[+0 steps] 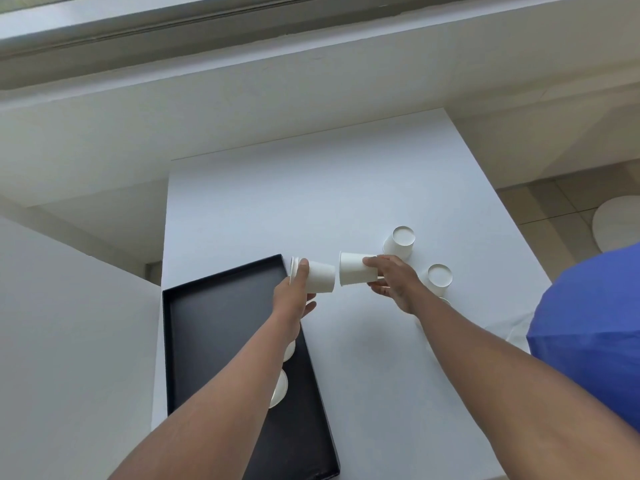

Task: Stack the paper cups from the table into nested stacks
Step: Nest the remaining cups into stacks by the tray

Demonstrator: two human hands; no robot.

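Both hands are raised over the white counter [311,188], each holding paper cups on their sides. The left hand [294,299] grips a short nested stack of cups [320,277], thumb curled over its top and the other fingers beneath; the stack's rims point left, just over the far right corner of the black tray [214,327], and its base points right. The right hand [391,282] grips a single paper cup [355,271], fingers wrapped round its base end, its open mouth facing left toward the base of the stack. Only a narrow gap separates the two; they are not touching.

Two more paper cups stand upside down on the counter beyond and beside the right hand: a far cup [400,242] and a nearer cup [439,278], both close to the counter's right edge. Something white shows under the right wrist, too hidden to identify.

The black tray lies along the counter's left edge, its low rim raised all round. Two white cups [280,389] sit in it near its right wall, partly hidden by the left forearm. The far half of the counter is open surface up to the wall. A blue garment [588,334] fills the lower right.
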